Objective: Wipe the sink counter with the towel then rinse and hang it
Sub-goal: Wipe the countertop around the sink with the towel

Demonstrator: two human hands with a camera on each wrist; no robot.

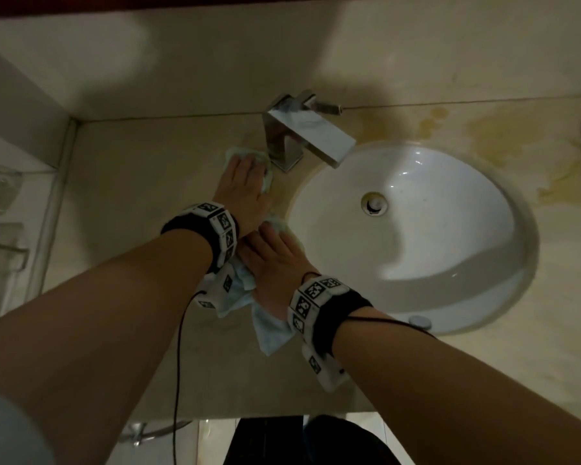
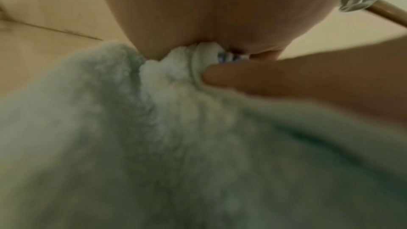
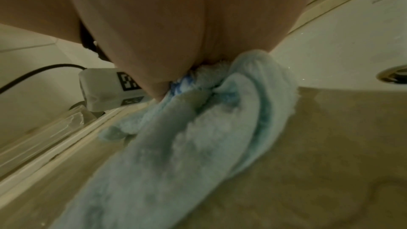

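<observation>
Pale blue towel [image 1: 271, 327] lay stretched along the counter [image 1: 141, 156] left of the sink [image 1: 524, 216]. Left hand [image 1: 245, 186] and right hand [image 1: 275, 260] pressed it flat, fingers [image 1: 239, 162] straight. Soft, light terry; probably best gathered at a bunched fold.

Dim, warm light throughout, colours muddy. Head view: soft dark shadows lie on the counter [image 1: 131, 156] behind the faucet [image 1: 302, 132] and inside the sink [image 1: 416, 229] w/ a bright patch at its near side; faint glare on faucet top. Edges bend, wide-angle. Both wrist views blurry: towel [image 2: 154, 145] out of focus close-up, noisy.
</observation>
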